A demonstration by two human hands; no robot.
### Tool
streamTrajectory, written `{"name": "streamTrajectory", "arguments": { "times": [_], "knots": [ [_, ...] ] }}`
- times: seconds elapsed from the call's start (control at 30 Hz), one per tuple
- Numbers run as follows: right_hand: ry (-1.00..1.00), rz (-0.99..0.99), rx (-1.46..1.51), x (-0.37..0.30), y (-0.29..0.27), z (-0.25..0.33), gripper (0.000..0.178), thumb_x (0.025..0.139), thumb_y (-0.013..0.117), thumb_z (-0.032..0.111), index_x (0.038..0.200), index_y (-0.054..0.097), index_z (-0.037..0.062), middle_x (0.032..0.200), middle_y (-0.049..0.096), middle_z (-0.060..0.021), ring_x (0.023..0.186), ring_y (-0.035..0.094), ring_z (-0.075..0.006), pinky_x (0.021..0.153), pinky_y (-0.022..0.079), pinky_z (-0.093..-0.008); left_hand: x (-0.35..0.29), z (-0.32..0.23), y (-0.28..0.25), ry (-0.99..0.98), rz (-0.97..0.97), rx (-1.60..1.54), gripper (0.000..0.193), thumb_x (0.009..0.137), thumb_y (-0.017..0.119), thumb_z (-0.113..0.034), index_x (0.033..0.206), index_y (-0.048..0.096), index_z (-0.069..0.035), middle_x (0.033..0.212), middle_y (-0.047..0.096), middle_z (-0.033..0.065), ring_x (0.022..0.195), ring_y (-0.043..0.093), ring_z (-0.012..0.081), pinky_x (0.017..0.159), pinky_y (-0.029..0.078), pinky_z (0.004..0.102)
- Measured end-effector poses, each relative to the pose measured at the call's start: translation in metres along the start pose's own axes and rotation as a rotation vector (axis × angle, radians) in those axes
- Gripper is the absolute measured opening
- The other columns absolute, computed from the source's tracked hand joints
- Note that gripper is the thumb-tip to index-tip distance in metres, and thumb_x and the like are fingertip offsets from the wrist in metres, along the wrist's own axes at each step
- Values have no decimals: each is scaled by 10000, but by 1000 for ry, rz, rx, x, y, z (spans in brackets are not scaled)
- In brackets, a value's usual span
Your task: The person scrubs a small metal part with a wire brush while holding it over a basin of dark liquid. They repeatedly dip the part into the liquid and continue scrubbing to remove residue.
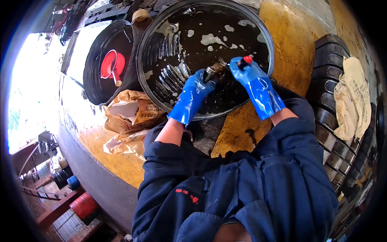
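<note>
Both my hands wear long blue rubber gloves and work over a big round black tub [142, 76] of dark liquid with foam patches. Dark, wet and stubby, a metal part [215, 69] is gripped by my left hand [197, 86] just above the liquid. My right hand [248, 74] is closed round a brush-like tool [244, 61] with a red and black handle end. Its thin, wiry tip points at the metal part, close to it; whether they touch I cannot tell. Ridged metal pieces [174, 76] show in the tub's left side, and a small metal piece [191, 11] lies near its far rim.
Left of the tub stands a smaller black tub [90, 66] with a red dipper [113, 64] in it. Torn brown paper sacks [131, 115] lie between it and my left arm. To my right are a thick-treaded tire [328, 97] and another sack [352, 99].
</note>
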State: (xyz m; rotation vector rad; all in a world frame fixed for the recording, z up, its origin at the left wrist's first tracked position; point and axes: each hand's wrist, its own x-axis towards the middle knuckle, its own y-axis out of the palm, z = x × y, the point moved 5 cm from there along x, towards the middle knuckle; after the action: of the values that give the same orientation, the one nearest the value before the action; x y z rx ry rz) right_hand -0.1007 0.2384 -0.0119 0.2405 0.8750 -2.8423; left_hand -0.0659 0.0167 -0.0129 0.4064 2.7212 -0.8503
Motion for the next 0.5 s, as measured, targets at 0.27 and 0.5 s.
{"name": "streamTrajectory", "arguments": {
  "times": [0.27, 0.5],
  "knots": [
    [-366, -94, -179, -43, 13, 9, 169, 951, 710, 234, 1065, 740, 112, 987, 745, -163, 941, 722, -388, 807, 591, -421, 4, -2, -53, 309, -345, -252, 387, 861, 814, -75, 1229, 696, -50, 1121, 753, 56, 1013, 695, 138, 934, 573, 314],
    [-343, -155, -120, -40, 14, -14, 167, 964, 699, 235, 1023, 713, 79, 899, 723, -166, 844, 713, -379, 757, 563, -399, -6, -5, -90, 333, -392, -319, 365, 852, 832, -65, 1197, 714, -72, 1073, 753, 24, 986, 693, 126, 890, 579, 295]
  ]
}}
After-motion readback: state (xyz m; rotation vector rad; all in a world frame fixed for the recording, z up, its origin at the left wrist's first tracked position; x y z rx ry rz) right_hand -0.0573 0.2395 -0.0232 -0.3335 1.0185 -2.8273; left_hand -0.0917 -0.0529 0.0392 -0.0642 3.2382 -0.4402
